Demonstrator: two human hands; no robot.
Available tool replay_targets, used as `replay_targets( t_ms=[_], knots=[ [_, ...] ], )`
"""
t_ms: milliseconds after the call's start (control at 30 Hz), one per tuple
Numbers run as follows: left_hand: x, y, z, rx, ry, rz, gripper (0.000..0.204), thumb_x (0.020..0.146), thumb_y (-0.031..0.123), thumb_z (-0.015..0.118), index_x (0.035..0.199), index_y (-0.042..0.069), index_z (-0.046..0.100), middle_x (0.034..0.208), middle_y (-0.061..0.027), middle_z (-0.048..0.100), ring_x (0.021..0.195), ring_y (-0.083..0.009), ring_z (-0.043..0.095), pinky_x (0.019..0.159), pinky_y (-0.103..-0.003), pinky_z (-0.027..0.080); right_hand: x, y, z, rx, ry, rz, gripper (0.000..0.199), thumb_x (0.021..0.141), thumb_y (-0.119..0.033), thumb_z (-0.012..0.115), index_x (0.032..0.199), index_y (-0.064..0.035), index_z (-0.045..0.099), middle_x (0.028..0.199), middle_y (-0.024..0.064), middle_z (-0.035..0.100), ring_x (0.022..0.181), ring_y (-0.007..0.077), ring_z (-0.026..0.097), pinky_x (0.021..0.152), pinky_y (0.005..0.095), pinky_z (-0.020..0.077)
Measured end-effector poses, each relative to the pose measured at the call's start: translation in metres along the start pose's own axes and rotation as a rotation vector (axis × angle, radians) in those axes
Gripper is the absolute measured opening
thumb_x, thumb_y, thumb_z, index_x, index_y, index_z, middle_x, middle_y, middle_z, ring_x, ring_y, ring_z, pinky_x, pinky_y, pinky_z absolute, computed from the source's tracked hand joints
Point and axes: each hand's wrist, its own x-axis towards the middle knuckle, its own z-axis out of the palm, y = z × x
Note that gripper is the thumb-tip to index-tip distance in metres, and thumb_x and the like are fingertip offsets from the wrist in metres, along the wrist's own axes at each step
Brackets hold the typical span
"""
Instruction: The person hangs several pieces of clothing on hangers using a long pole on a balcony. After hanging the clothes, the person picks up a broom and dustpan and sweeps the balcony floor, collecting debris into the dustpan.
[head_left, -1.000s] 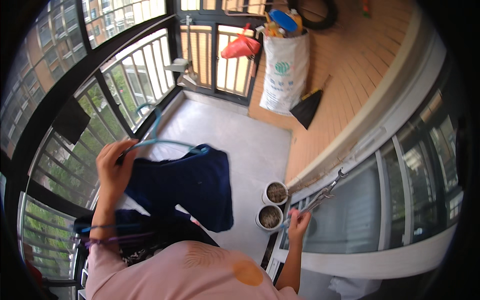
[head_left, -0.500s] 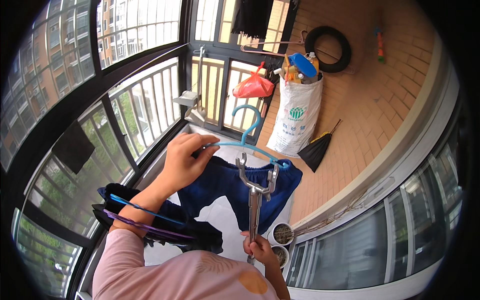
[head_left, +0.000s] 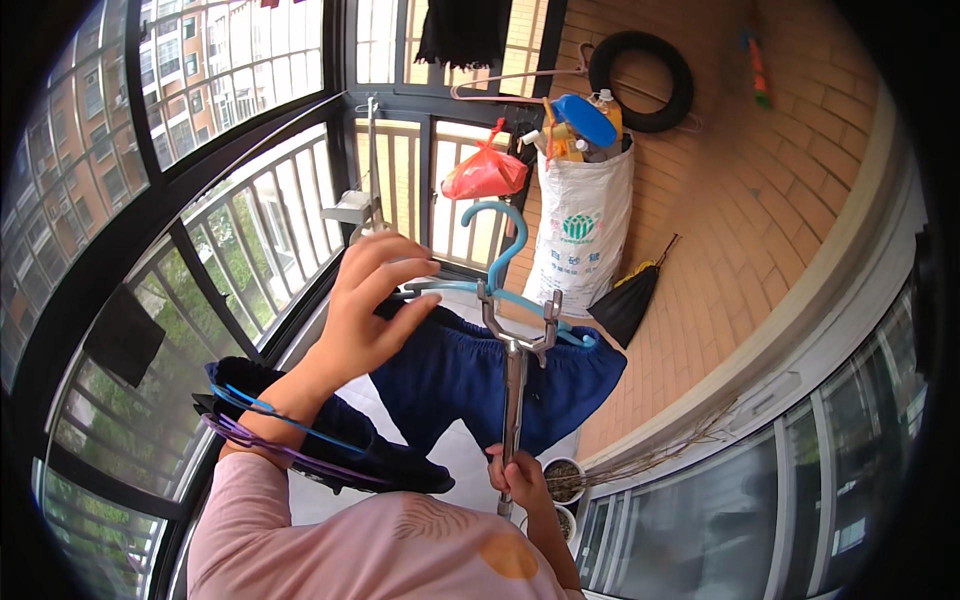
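A light blue clothes hanger [head_left: 507, 245] carries dark blue shorts [head_left: 440, 370], and its arm lies at the forked tip of a metal pole [head_left: 514, 400]. My right hand [head_left: 521, 478] is closed around the pole's lower shaft. Around the hanger's left end, my left hand [head_left: 365, 300] has its fingers and thumb apart; whether any of them touches it is unclear. From my left forearm hang a blue hanger [head_left: 250, 402] and a purple hanger [head_left: 262, 446] with dark clothes [head_left: 370, 445].
Barred windows [head_left: 270, 210] run along the left. Against the brick wall stands a stuffed white sack [head_left: 585, 220], with a black tire [head_left: 672, 115] above and a black folded umbrella-like item [head_left: 625, 310] beside it. A red bag [head_left: 485, 172] hangs ahead; plant pots [head_left: 563, 482] stand low right.
My left hand's fingers have spread from their pinch on the hanger. The hanger's hook now sits a little nearer the pole's fork, and the view has shifted slightly. My right hand still grips the pole.
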Motion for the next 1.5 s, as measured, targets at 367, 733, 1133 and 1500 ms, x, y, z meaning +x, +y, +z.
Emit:
replay_targets(
  t_ms=[367, 733, 1133, 1500],
  knots=[
    [-0.033, 0.018, 0.119, -1.232, -0.844, -0.604, 0.019, 0.090, 0.020, 0.042, 0.093, 0.002, 0.048, 0.082, -0.0043, 0.056, 0.071, -0.0099, 0.054, 0.065, -0.023, 0.044, 0.071, -0.058, -0.010, -0.514, 0.339, -0.135, 0.014, 0.085, -0.013, 0.052, 0.081, -0.0026, 0.043, 0.059, -0.0002, 0.043, 0.045, 0.0048, 0.039, 0.041, 0.0199, 0.0315],
    [0.117, 0.003, 0.164, -1.536, -0.533, -0.487, 0.024, 0.093, 0.029, 0.032, 0.097, 0.007, 0.042, 0.086, -0.0067, 0.056, 0.069, -0.0142, 0.059, 0.061, -0.024, 0.045, -0.202, 0.245, -0.137, -0.871, 0.626, 0.499, 0.017, 0.072, -0.015, 0.062, 0.072, -0.0019, 0.051, 0.062, 0.0081, 0.057, 0.060, 0.0176, 0.056, 0.053, 0.0329, 0.0430],
    [0.165, 0.025, 0.170, -1.466, -0.662, -0.351, 0.051, 0.086, 0.015, 0.048, 0.128, 0.006, 0.020, 0.115, -0.0126, 0.043, 0.095, -0.0197, 0.053, 0.079, -0.032, 0.047, -0.098, 0.129, -0.070, -0.527, 0.971, 0.631, 0.013, 0.076, -0.014, 0.057, 0.079, -0.0030, 0.052, 0.062, 0.0082, 0.056, 0.056, 0.0152, 0.056, 0.049, 0.0281, 0.0428],
    [0.072, -0.011, 0.195, -1.367, -0.818, -0.364, 0.030, 0.082, 0.002, 0.052, 0.111, -0.002, 0.047, 0.100, -0.0073, 0.055, 0.092, -0.0139, 0.054, 0.081, -0.024, 0.042, 0.104, -0.179, -0.061, -0.781, 0.869, -0.525, 0.011, 0.089, -0.016, 0.042, 0.089, -0.0057, 0.043, 0.053, 0.0002, 0.042, 0.042, 0.0056, 0.038, 0.039, 0.0192, 0.0305]
  ],
)
